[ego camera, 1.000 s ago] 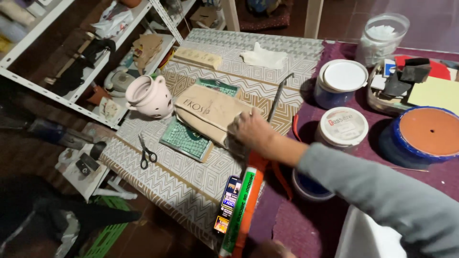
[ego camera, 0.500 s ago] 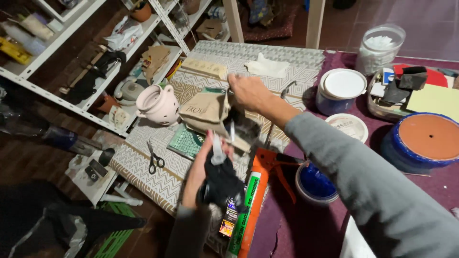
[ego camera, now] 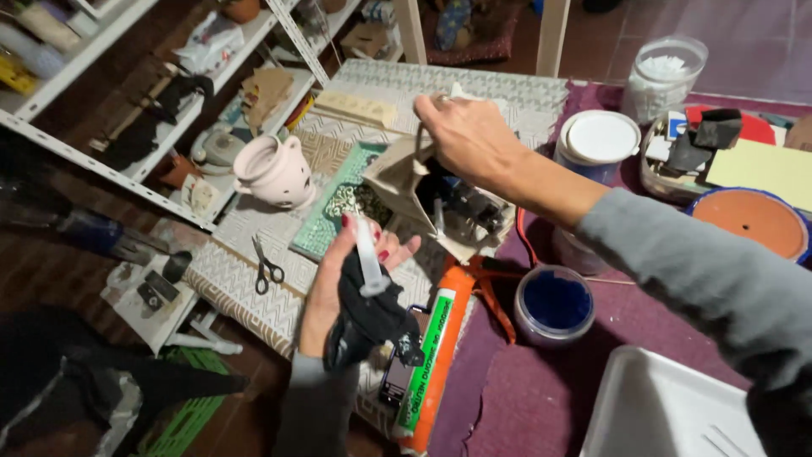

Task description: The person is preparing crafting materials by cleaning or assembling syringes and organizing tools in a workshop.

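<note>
My right hand (ego camera: 467,135) grips the top edge of a tan paper bag (ego camera: 404,179) and holds it lifted and tilted above the patterned mat (ego camera: 254,262). Dark objects show under the bag's open side. My left hand (ego camera: 347,279) is raised in front of the bag, holding a black cloth (ego camera: 368,326) with a white plastic nozzle (ego camera: 368,254) sticking up between the fingers. A green patterned tile (ego camera: 334,211) lies on the mat just left of the bag.
A pink ceramic pot (ego camera: 272,172) and scissors (ego camera: 267,267) sit on the mat. An orange sealant tube (ego camera: 431,355), a cup of blue paint (ego camera: 554,305), a white-lidded tub (ego camera: 597,144), a terracotta saucer (ego camera: 753,222) and a white tray (ego camera: 677,406) crowd the purple table. Shelves stand at left.
My right hand went from pressing the bag flat to lifting it up and back. My left hand came into view with the cloth and nozzle and rose toward the bag.
</note>
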